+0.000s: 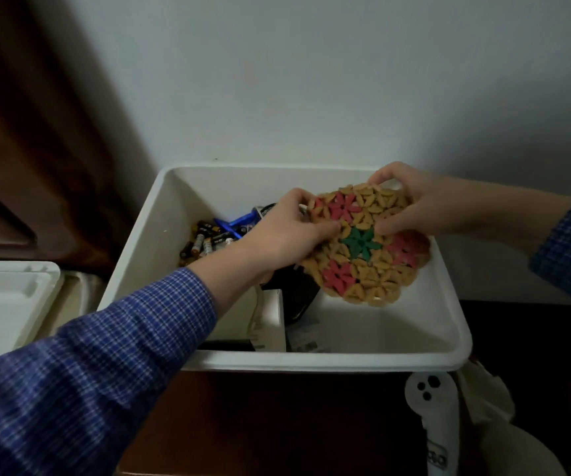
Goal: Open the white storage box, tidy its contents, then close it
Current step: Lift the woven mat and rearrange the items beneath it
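The white storage box (311,360) stands open against the wall. Over its right half I hold a round wooden bead mat (370,266), tan with red and green flowers, tilted toward me. My left hand (287,231) grips its left edge and my right hand (414,204) grips its top right edge. Inside the box lie several batteries (201,242), a blue packet (234,223), a black object (296,293) and a white carton (266,321). The mat hides part of the box's far right corner.
The box's white lid (5,304) lies to the left. A dark wooden surface (277,424) runs in front of the box. A white device with three dark dots (430,400) and crumpled pale material (490,396) sit at the lower right. A brown wooden panel (36,132) stands at left.
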A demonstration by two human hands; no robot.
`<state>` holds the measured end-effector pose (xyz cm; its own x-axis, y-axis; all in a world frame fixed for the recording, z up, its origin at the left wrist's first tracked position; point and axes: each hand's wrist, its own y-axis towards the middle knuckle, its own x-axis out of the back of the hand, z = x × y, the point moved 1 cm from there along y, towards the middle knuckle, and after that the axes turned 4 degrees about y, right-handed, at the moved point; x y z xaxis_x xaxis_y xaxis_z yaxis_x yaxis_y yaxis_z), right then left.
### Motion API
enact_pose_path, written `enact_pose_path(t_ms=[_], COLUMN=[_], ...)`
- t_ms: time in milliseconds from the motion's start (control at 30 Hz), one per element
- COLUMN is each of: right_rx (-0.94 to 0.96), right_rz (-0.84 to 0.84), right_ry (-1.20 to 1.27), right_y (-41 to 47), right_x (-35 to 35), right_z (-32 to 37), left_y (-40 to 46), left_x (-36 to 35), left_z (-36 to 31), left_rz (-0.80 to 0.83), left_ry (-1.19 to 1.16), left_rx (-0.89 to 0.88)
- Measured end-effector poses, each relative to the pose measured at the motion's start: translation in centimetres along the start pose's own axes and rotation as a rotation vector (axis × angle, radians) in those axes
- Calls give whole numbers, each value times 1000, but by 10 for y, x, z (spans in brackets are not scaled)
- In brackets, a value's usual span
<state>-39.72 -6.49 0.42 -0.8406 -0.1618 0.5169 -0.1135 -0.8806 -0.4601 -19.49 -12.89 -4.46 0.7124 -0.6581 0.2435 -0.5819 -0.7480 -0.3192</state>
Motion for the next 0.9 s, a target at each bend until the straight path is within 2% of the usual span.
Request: enact_pose_path(t_ms=[100, 167, 233, 333, 467, 600, 667, 767, 900], right_rx=[-22, -20, -38, -103, -137, -116, -117, -122, -133], right_rz=[46, 48, 58, 141, 256, 234, 224, 205, 194], right_ry=[-333, -569, -771, -937, -967, -967, -949, -932, -895], right_y=[-5, -3, 1, 9, 20, 29, 32, 35, 37], right_x=[5, -3, -15, -26, -36, -37, -37, -36, -31], right_z=[14, 26, 35, 38, 36, 30, 28, 26, 23], left_y=[8, 11, 10, 5, 2, 0, -1, 0, 3], left_x=[-2, -4, -10, -27, -36, -45, -49, -53, -55], left_z=[-1, 0, 4, 21, 40, 53, 59, 62, 63], left_rz=[169, 189, 195, 385, 628, 780, 802, 755, 703], left_ry=[516, 866, 1144, 1494, 1600, 1719, 1837, 1976, 1952], left_rx=[-77, -154, -280, -431, -609, -568, -571, -665, -736])
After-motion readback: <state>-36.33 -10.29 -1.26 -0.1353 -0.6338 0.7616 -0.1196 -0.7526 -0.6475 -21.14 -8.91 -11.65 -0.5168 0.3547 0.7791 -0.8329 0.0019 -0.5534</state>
